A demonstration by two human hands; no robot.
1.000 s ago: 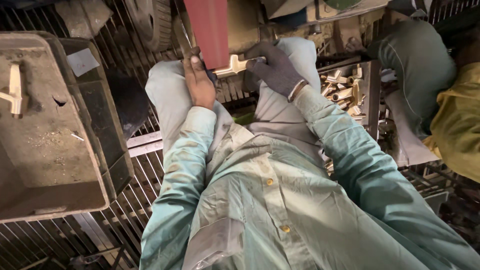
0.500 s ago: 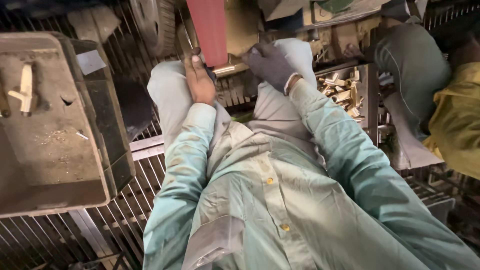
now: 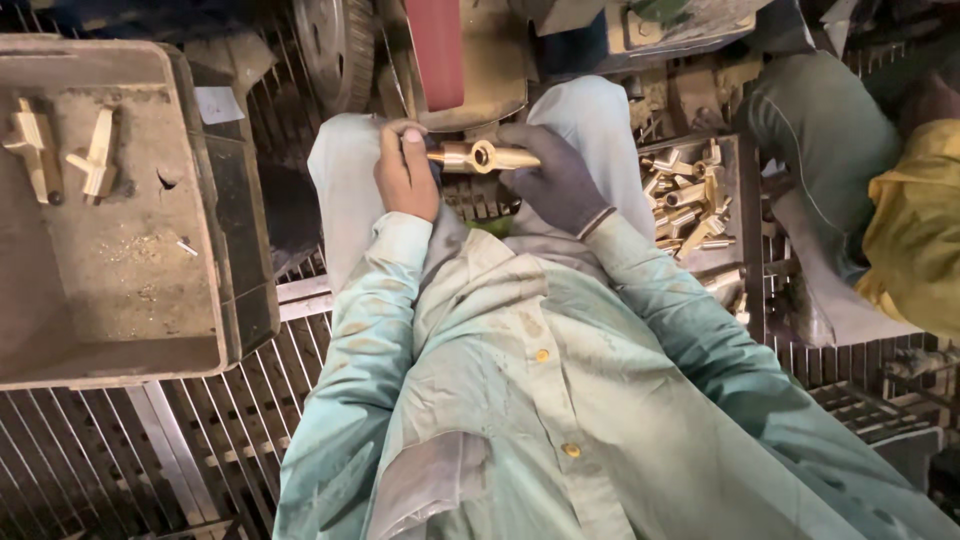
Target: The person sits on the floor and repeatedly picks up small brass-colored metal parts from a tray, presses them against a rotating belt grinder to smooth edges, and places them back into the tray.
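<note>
- Since half a second ago I have drawn the brass fitting (image 3: 483,157) down off the red sanding belt (image 3: 437,50); it now sits just below the belt's lower end, lying crosswise, with its round hole facing up at me.
- Far left of the belt stands a grey plastic bin (image 3: 215,250) with two finished brass pieces (image 3: 62,152) in its top corner, side by side. I count two, no more, plus some brass dust on the bin floor.
- Just left of the belt's foot, my left hand (image 3: 405,178) is bare and curled shut around one end of the fitting, thumb on top.
- Just right of it, my right hand (image 3: 555,180), in a dark glove, is closed around the other end, fingers wrapped under.
- The step, as I judge it, is a pause to check the ground face between passes. The next move would call for a turn of the part to a fresh face and an even press back up on the belt, fingers well clear.
- Right of the belt lies a tray of unworked brass fittings (image 3: 690,200), heaped; too tangled to count, more than ten.
- Farthest right sits one other person in a yellow garment (image 3: 915,230).
</note>
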